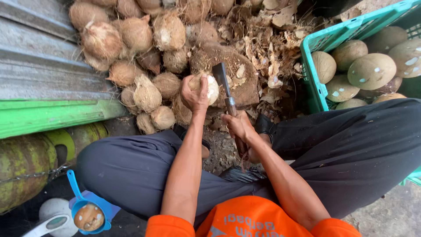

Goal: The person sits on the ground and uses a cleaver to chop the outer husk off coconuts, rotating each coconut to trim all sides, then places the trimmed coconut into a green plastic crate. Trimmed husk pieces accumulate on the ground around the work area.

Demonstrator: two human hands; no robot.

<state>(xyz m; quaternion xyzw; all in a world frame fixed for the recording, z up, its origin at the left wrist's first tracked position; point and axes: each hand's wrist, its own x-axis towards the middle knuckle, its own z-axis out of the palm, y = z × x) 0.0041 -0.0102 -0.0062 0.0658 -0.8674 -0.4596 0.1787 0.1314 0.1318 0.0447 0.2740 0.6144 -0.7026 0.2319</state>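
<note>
Left hand (195, 94): fingers clamped around a partly husked coconut (209, 87), held upright against a brown wooden block (234, 72) on the ground. Bare pale shell visible on the right side of the coconut, fibre remaining on the left.

Right hand (239, 127): fingers closed tight on the handle of a cleaver (222, 81). Blade pointing up and away from the body, flat dark face showing, just beside the right flank of the coconut; contact between blade and shell cannot be told.

Position: seated, knees apart in dark trousers (351, 153), both forearms extended between them, orange shirt (250, 219) at the bottom edge.

Surroundings: heap of unhusked, fibrous coconuts (136, 48) behind and left of the block. Dry husk scraps (272, 39) scattered to the right of the heap. Green plastic crate (315, 57) at far right, holding smooth husked coconuts (372, 70). Green-painted board (52, 116) and grey corrugated sheet (39, 57) at left. Blue scoop (81, 197) with a coconut piece in it at lower left, near a green gas cylinder (26, 162).
</note>
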